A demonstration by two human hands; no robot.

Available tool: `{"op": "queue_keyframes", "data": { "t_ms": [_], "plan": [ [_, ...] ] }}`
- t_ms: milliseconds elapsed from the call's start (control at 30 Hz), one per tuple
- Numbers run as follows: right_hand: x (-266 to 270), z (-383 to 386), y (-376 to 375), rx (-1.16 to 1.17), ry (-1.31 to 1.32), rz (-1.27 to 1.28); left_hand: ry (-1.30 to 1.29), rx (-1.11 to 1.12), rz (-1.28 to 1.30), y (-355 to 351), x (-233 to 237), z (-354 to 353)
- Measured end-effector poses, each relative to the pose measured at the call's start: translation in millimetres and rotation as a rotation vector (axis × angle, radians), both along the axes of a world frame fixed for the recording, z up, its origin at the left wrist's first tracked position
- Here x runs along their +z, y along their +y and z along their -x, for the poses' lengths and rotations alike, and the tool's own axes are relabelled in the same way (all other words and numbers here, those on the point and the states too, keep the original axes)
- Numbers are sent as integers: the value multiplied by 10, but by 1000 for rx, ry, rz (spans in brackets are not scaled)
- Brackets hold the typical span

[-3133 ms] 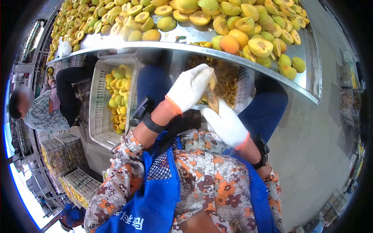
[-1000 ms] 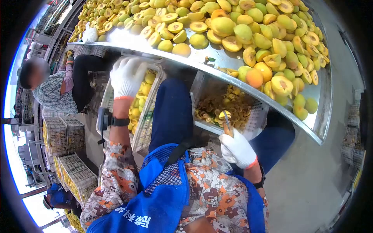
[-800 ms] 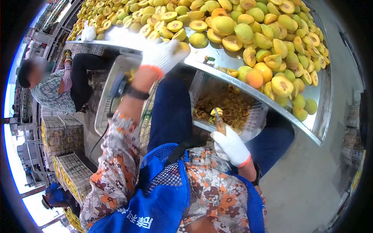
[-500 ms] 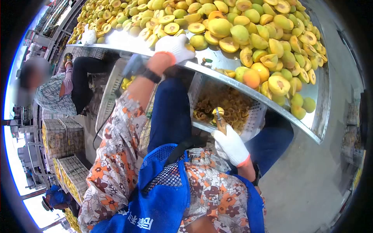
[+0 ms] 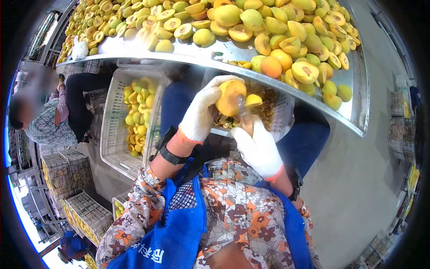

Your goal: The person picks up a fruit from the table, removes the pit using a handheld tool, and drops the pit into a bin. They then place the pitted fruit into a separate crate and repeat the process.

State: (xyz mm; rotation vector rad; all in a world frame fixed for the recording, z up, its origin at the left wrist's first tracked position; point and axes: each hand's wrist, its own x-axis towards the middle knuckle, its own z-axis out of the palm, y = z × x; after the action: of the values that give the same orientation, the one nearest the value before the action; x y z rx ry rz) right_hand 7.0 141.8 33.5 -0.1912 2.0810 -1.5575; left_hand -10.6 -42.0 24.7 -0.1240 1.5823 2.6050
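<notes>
Left hand [image 5: 201, 112]: curled round fruit half [image 5: 229, 99], above scrap crate [image 5: 283, 107] | Right hand [image 5: 259, 147]: closed on tool [image 5: 246, 122], tip blurred, cutting contact unclear | Scrap crate: partly hidden by hands, table edge | Metal table [image 5: 190, 48]: heaped with cut fruit, cropped at top | Room: grey floor [image 5: 354, 175], stacked crates [image 5: 67, 174], seated person [image 5: 51, 120]

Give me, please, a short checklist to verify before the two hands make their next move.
1. Left hand holds the cut fruit: ok.
2. Right hand grips the tool by its handle: ok.
3. Tool tip sharply visible: not ok, it is blurred.
4. Small yellow piece free from the tool: cannot tell.
5. Gloves on both hands: ok.
6. Scrap crate below the hands: ok.
</notes>
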Motion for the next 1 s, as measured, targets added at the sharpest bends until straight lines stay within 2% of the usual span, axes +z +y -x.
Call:
{"op": "queue_keyframes", "data": {
  "t_ms": [33,133,167,233,267,333,500,600,667,733,767,800,833,867,900,933,967,1000],
  "plan": [
    [-37,-4,15,-2,1,-1,-42,-12,-43,-4,-10,0],
    [-258,-42,122,127,237,-8,-30,7,-32,51,29,-32],
    [-192,-39,92,126,235,-7,-26,8,0,61,36,-42],
    [11,-5,5,0,30,-74,-22,19,47,88,36,-60],
    [5,-24,-5,-1,31,-74,-16,34,94,95,37,-69],
    [-31,-67,-16,-5,221,-83,1,30,142,105,-23,-87],
    [-89,-67,39,23,220,-184,8,5,251,161,-116,-112],
    [-118,-68,72,42,232,-238,49,22,406,190,-78,-102],
    [-184,-72,114,54,250,-264,107,-53,639,129,-12,-65],
    [-306,-70,188,281,557,-293,81,-142,677,31,-18,5],
    [-278,-66,168,278,556,-292,57,-232,714,-29,-21,63],
    [-227,-60,129,199,386,-285,159,-283,859,-105,-127,122],
    [-204,-50,105,120,216,-274,159,-284,861,-104,-250,145],
    [-220,-35,101,118,219,-271,23,-226,649,-42,-244,180],
    [-250,-4,97,54,121,-149,-107,-167,436,24,-218,225],
    [-281,20,93,-11,22,-27,-1,-154,276,121,-180,159],
    [-311,19,93,-14,19,-27,113,-27,395,226,-151,136],
    [-342,16,91,-41,-41,32,186,8,528,301,-129,71]
  ]
}}
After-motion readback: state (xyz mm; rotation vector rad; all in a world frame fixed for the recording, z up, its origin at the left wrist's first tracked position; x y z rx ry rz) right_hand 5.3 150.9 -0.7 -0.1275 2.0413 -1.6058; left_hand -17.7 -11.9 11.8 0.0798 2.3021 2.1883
